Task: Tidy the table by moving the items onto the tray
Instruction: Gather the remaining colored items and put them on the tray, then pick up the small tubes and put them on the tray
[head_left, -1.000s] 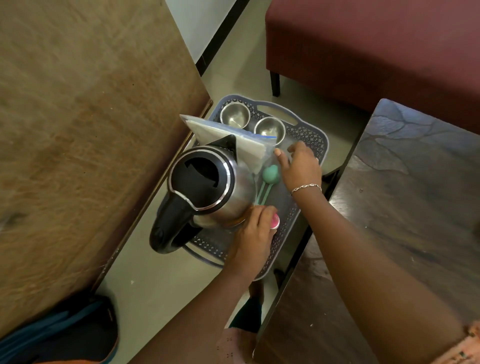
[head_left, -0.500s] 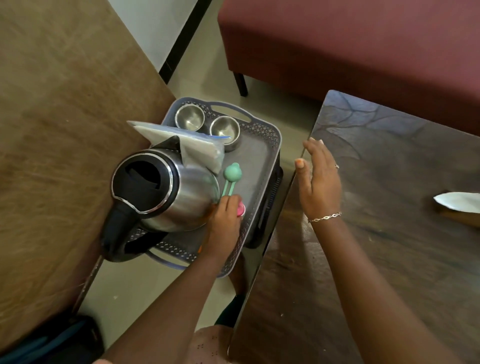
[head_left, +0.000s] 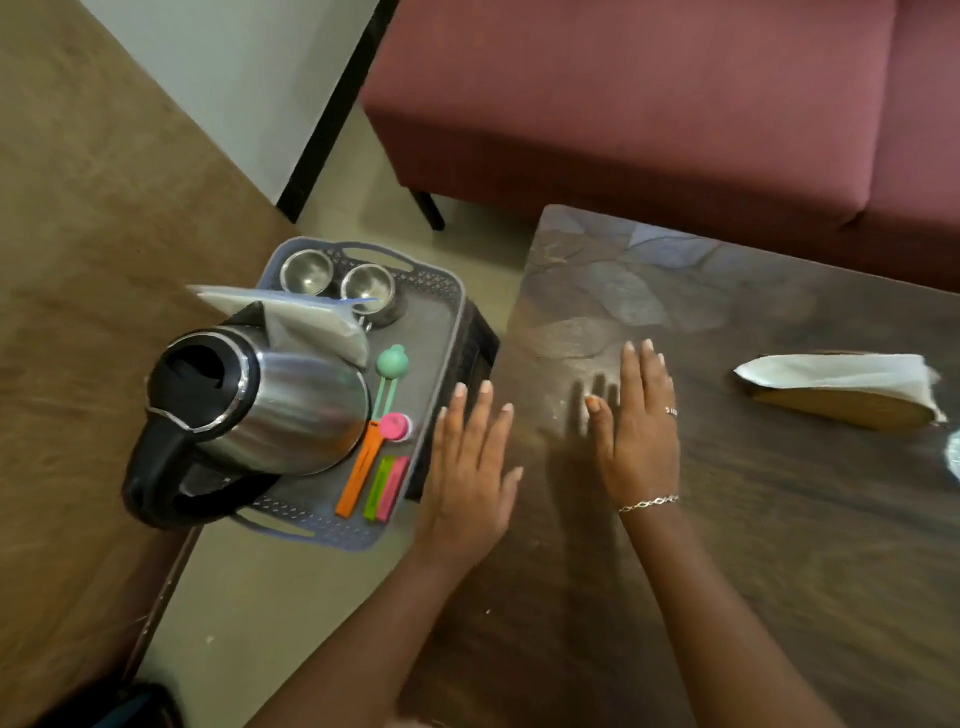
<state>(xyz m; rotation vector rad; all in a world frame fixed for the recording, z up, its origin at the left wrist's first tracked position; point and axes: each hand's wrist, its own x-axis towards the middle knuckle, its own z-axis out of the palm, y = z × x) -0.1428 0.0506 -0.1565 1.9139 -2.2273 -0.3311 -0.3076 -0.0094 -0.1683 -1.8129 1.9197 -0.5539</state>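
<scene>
A grey perforated tray (head_left: 439, 312) sits on a low dark stool between two tables. On it stand a steel kettle (head_left: 270, 410) with a black handle, two steel cups (head_left: 337, 280), a clear plastic bag (head_left: 306, 317), a green-headed clip (head_left: 390, 364), a pink-headed clip (head_left: 395, 427) and orange, green and pink sticks (head_left: 376, 483). My left hand (head_left: 470, 467) hovers flat and empty at the tray's right edge. My right hand (head_left: 639, 426) is flat over the dark table (head_left: 727, 519), holding nothing. A wooden holder with white napkins (head_left: 841, 389) lies on that table, right of my right hand.
A brown wooden table (head_left: 104, 312) fills the left side, close to the kettle. A maroon sofa (head_left: 649, 104) stands behind the dark table. A shiny object (head_left: 953, 457) shows at the right edge. Tiled floor shows between the tables.
My left hand has let go of the pink clip and drawn back to the tray's right edge. My right hand has moved from the tray to over the dark table. The view has shifted right.
</scene>
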